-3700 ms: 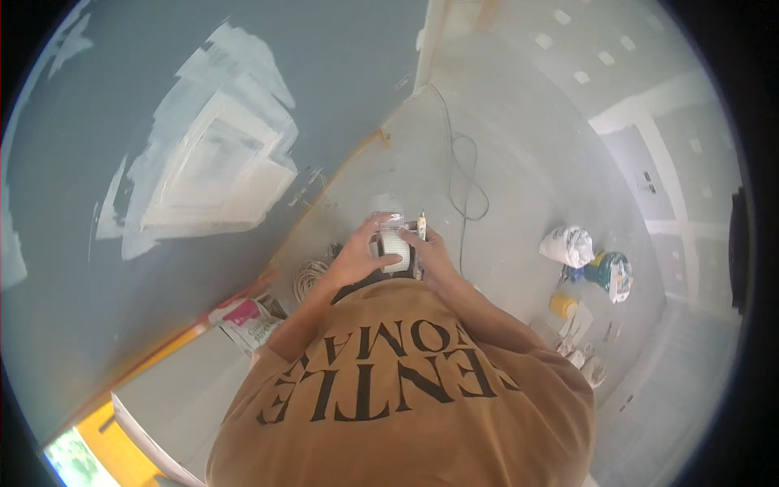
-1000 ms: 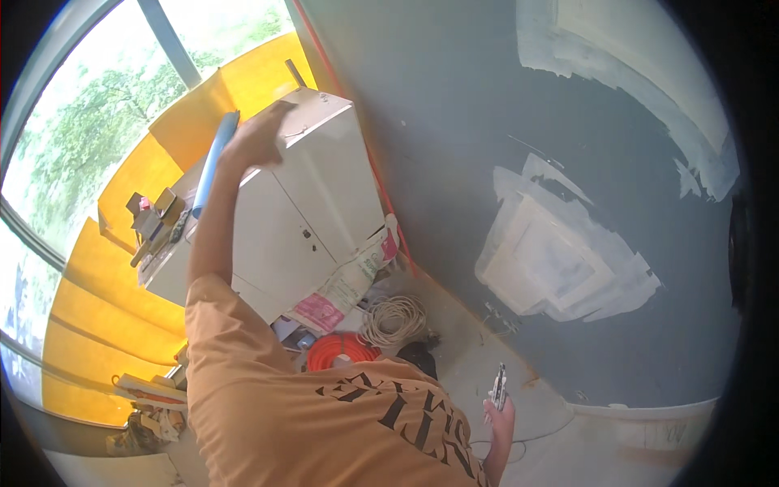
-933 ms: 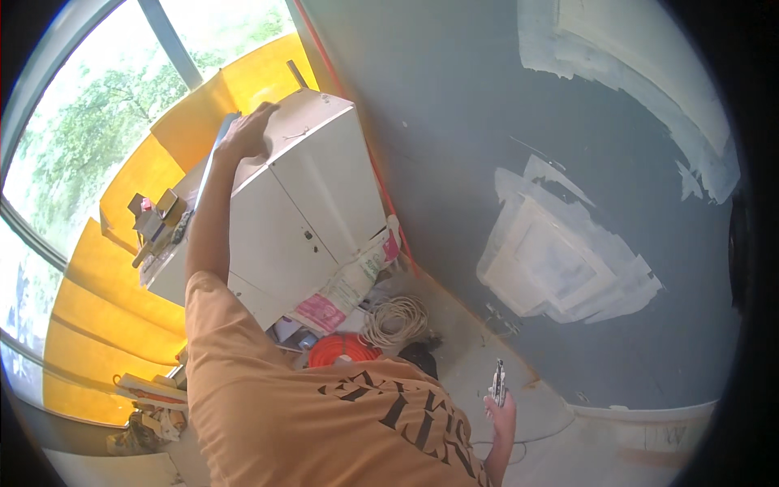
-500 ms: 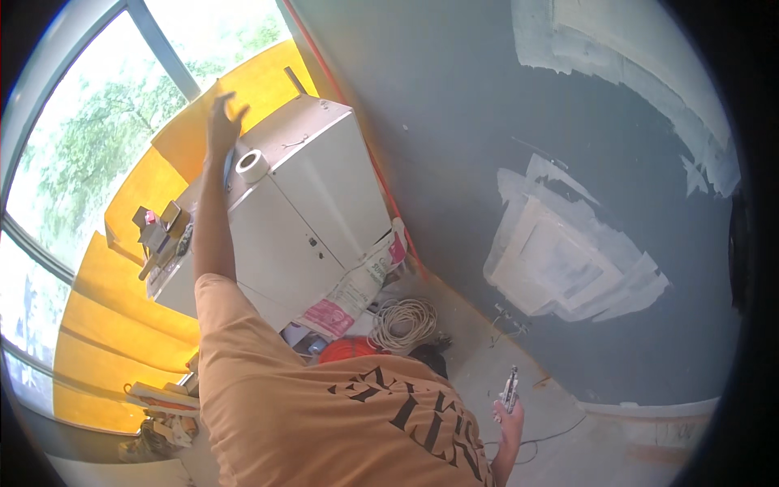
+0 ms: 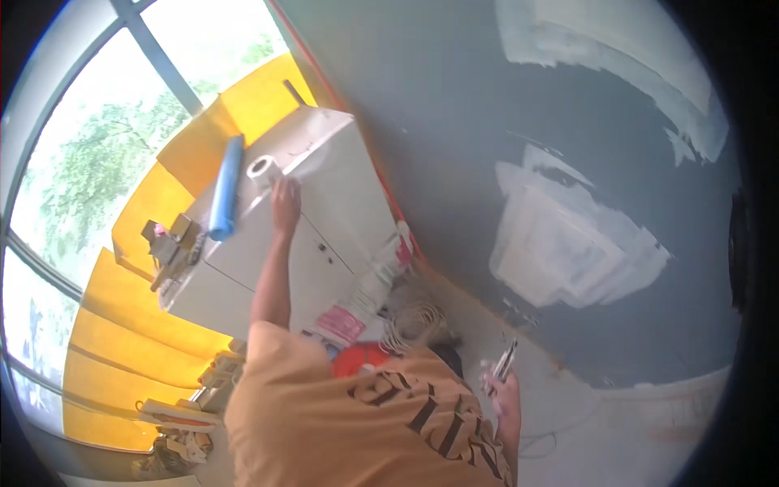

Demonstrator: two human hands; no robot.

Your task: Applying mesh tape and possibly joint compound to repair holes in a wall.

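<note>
My left hand [image 5: 286, 207] reaches out over the front edge of a white cabinet [image 5: 324, 219]. Its fingertips are beside a white roll of tape [image 5: 264, 169] on the cabinet top. Blur hides whether they touch it or how far they are bent. Behind the tape, toward the window, is a long blue roll [image 5: 225, 188]. Low on the right, my right hand [image 5: 503, 395] is wrapped round a slim metal hand tool [image 5: 506, 363] with whitish smears. The tool points up, and its exact kind is too small to make out.
Boxes [image 5: 166, 243] crowd the cabinet's left end, and a small wrench [image 5: 302, 152] lies on its top. On the floor are coiled rope [image 5: 414, 325], a pink-and-white bag [image 5: 345, 318] and a red object [image 5: 357, 357]. A grey wall [image 5: 438, 146] with white patches stands at right.
My left hand has come down and right from above the cabinet's back to the tape roll, uncovering the blue roll. My right hand has shifted slightly, still holding the metal tool.
</note>
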